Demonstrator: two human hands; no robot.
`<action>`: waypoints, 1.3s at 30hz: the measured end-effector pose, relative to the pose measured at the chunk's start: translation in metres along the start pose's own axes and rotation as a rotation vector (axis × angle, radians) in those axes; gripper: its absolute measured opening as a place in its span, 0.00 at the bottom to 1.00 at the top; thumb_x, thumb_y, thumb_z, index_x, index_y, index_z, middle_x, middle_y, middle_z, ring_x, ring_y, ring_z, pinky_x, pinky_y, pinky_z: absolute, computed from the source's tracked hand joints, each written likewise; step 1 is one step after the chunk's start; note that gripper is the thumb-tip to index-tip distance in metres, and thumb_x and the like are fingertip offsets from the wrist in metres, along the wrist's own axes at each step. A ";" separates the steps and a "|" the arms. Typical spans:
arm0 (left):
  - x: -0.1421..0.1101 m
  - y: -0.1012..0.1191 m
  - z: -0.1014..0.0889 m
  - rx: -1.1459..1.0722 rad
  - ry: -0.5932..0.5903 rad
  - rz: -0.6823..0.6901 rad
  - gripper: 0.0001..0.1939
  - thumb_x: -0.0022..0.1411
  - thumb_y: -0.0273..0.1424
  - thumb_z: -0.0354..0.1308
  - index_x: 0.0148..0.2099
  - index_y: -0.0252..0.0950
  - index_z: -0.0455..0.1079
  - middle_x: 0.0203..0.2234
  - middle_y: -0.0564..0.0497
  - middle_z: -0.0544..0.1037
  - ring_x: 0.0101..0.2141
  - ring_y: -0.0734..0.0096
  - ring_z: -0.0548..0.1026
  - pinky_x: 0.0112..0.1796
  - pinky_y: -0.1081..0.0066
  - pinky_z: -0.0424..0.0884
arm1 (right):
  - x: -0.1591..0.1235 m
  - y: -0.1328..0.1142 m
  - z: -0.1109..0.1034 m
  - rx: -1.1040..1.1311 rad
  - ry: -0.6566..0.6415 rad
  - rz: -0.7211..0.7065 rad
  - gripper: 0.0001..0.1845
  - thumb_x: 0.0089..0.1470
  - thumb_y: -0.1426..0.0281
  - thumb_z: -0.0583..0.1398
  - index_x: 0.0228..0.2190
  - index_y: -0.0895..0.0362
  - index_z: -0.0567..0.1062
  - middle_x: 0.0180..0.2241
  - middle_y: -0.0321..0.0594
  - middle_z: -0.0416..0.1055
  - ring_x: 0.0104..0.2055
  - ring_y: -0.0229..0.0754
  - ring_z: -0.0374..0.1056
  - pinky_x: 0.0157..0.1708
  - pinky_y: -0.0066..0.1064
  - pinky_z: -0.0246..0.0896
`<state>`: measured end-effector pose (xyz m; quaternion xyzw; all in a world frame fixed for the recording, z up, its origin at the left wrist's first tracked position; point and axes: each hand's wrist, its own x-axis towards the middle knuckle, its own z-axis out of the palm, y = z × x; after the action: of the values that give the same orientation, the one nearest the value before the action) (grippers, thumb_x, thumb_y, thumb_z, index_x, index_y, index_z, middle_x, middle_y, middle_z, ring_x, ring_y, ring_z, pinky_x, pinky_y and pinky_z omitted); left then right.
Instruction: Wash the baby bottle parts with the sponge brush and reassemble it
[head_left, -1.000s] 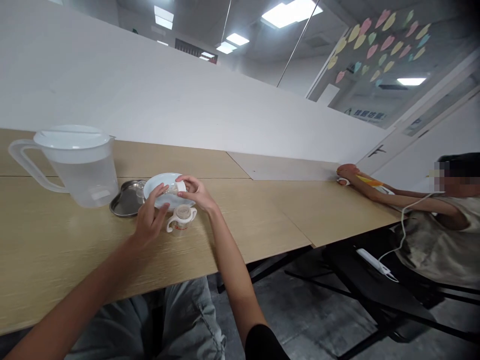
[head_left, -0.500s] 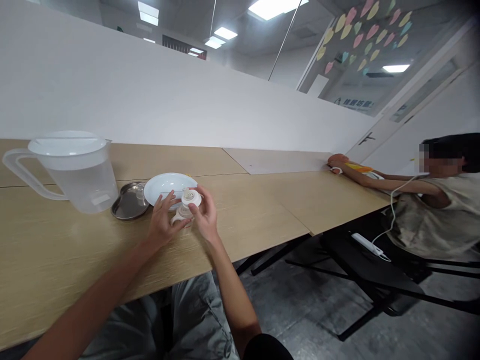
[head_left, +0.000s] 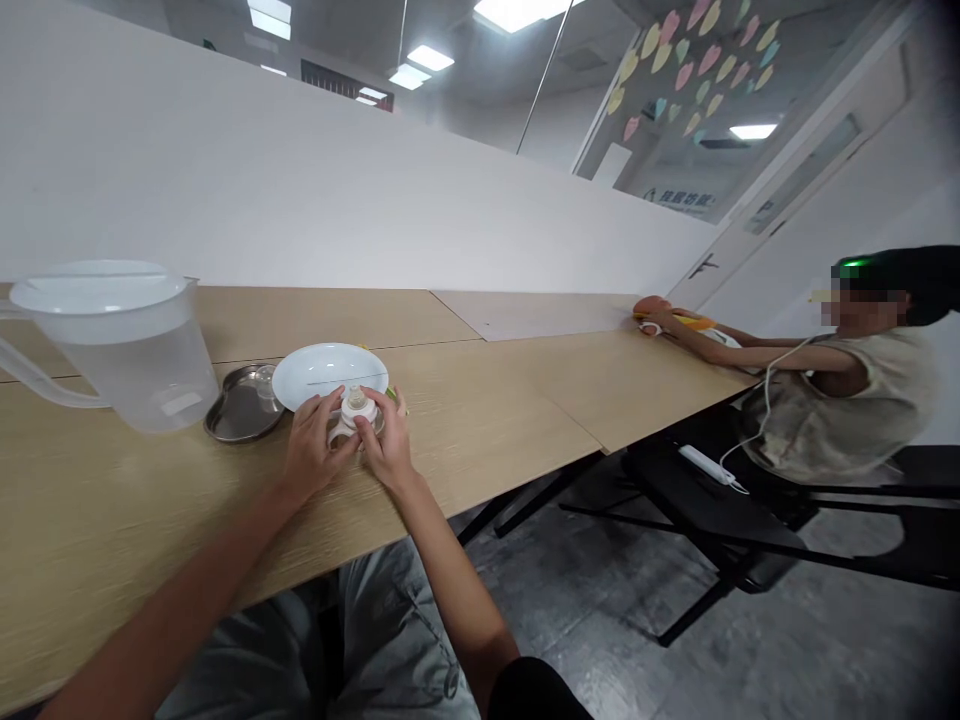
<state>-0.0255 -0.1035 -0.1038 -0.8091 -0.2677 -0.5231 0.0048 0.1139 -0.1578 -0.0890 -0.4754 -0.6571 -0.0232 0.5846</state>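
Working left to right along the pale wood-grain table [head_left: 487, 400], I first reach a clear plastic pitcher with a white lid [head_left: 127, 365], standing near the left edge of my view. Just right of it lies a shallow steel kidney dish [head_left: 236, 420] holding a small clear glass piece [head_left: 266, 390]. Beside the dish sits a round white plate [head_left: 326, 365], bare apart from a thin line across it that I cannot identify.

At the plate's near rim, my view settles on the work in hand. The small white plastic feeding cup [head_left: 354, 412] stands just in front of the plate, a handle showing at its lower left, though I cannot tell whether it is resting on the table or lifted slightly. The left hand [head_left: 315, 445] comes in from the lower left, fingers spread and tips on the cup's near side. The right hand [head_left: 386, 440] closes in from the other side, so the two pinch it between them without the palms meeting.

The left forearm [head_left: 187, 570] slants long across the table edge. The right forearm [head_left: 442, 590] rises steeply from a black sleeve [head_left: 532, 695]. I judge this step to be seating or turning the cup's top piece, which calls for the fingertips staying firm on its rim.

Far right, a seated person [head_left: 847, 420] in a pale sleeveless top reaches along the table towards an orange-and-yellow object [head_left: 664, 315], well apart from these hands.
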 end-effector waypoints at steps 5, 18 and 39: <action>0.003 0.002 -0.002 0.013 0.003 0.045 0.29 0.65 0.42 0.56 0.64 0.34 0.60 0.46 0.41 0.77 0.49 0.57 0.73 0.56 0.57 0.65 | 0.000 0.000 0.000 -0.050 0.005 0.023 0.20 0.65 0.57 0.50 0.50 0.55 0.69 0.47 0.46 0.75 0.52 0.46 0.70 0.66 0.51 0.44; 0.001 0.002 0.001 0.016 -0.010 -0.004 0.21 0.65 0.42 0.55 0.55 0.36 0.64 0.46 0.41 0.76 0.49 0.55 0.73 0.54 0.54 0.64 | 0.001 0.000 0.000 -0.009 0.150 -0.007 0.15 0.60 0.59 0.55 0.43 0.56 0.70 0.40 0.44 0.75 0.46 0.46 0.70 0.59 0.45 0.56; 0.004 0.002 -0.004 0.012 -0.020 0.015 0.21 0.65 0.45 0.56 0.52 0.35 0.65 0.44 0.42 0.77 0.47 0.56 0.72 0.54 0.57 0.63 | -0.001 -0.004 -0.007 -0.115 0.314 -0.198 0.12 0.60 0.65 0.53 0.32 0.54 0.74 0.32 0.41 0.74 0.39 0.43 0.71 0.48 0.43 0.64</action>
<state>-0.0264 -0.1045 -0.0983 -0.8164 -0.2645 -0.5132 0.0108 0.1164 -0.1645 -0.0855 -0.4317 -0.5991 -0.1918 0.6465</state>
